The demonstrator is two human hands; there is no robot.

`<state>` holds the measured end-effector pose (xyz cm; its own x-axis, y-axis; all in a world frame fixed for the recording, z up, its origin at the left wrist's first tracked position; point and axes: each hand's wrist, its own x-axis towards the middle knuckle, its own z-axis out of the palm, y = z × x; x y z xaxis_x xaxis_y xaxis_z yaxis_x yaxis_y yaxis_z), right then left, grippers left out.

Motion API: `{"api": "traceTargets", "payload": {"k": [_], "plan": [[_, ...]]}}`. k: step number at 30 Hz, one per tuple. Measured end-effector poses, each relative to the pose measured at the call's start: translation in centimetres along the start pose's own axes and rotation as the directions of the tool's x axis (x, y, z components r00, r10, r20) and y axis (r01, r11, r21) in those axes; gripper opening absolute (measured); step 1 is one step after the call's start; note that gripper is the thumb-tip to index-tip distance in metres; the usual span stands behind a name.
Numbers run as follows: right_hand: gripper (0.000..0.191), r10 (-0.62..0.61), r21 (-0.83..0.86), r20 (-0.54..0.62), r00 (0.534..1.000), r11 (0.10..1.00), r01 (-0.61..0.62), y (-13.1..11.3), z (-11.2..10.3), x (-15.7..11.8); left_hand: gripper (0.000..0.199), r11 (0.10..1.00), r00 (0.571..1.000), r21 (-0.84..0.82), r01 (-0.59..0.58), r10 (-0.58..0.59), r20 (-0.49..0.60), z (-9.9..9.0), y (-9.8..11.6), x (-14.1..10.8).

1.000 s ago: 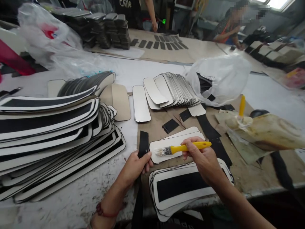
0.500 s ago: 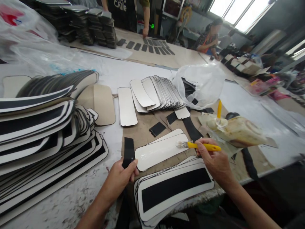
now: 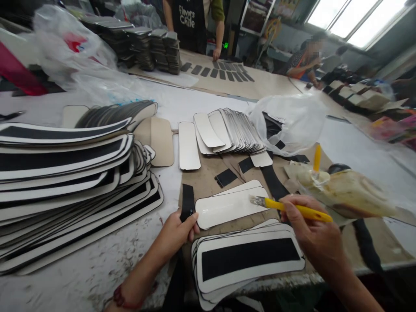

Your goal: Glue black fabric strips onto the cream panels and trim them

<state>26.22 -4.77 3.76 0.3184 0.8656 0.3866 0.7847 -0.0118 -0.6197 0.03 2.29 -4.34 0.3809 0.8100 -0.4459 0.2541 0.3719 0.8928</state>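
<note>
My left hand (image 3: 180,229) pinches the left end of a white, round-cornered panel (image 3: 230,206), thumb on its edge. A glossy wet patch shows near that end. My right hand (image 3: 313,229) grips a yellow-handled brush (image 3: 297,209), its bristles at the panel's right part. Another pale panel lies partly under this one. Beside my left hand runs a black strip (image 3: 187,200), its lower part hidden by the hand. Nearer to me lies a stack of white panels (image 3: 250,260), the top one bearing a black rectangle.
Large piles of black-and-white panels (image 3: 65,173) stand at left. Fanned white panels (image 3: 234,130) lie behind, next to a clear plastic bag (image 3: 292,125) with black pieces. At right sits a glue-smeared container (image 3: 351,190) with a yellow handle upright. Co-workers (image 3: 195,26) are across the table.
The brush has turned so its handle slopes down to the right, and my right hand has tilted with it. The whole view has shifted, moving things rightward. My left hand keeps its hold.
</note>
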Motion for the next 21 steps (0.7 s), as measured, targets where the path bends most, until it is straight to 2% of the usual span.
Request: {"api": "traceTargets", "payload": {"k": [5,7,9,11,14,21], "plan": [[0.015,0.052,0.351,0.173,0.984,0.93,-0.111,-4.1,4.5,-0.8,0.039,1.0,1.0,-0.023,-0.003,0.003,-0.005,0.1,-0.1,0.1],[0.017,0.067,0.416,0.236,0.97,0.894,-0.163,-4.6,6.0,-1.0,0.039,1.0,1.0,-0.029,-0.005,0.005,-0.001,0.0,0.0,0.0],[0.02,0.084,0.415,0.263,0.961,0.89,-0.191,-4.3,6.6,-1.0,0.038,0.999,1.0,-0.036,-0.004,0.004,0.002,0.0,0.1,-0.1],[0.02,0.108,0.357,0.242,0.964,0.914,-0.192,-3.4,6.3,-1.0,0.037,0.999,1.0,-0.042,-0.005,0.005,0.001,0.0,0.1,-0.1],[0.022,0.124,0.204,0.177,0.976,0.966,-0.16,-1.4,4.7,-0.9,0.036,0.999,1.0,-0.042,-0.005,0.005,-0.009,0.0,0.1,-0.2],[0.023,0.003,-0.099,0.03,1.0,0.995,0.0,3.5,1.0,-0.1,0.038,0.999,1.0,-0.035,0.003,-0.003,-0.021,0.0,-0.5,0.1]]}}
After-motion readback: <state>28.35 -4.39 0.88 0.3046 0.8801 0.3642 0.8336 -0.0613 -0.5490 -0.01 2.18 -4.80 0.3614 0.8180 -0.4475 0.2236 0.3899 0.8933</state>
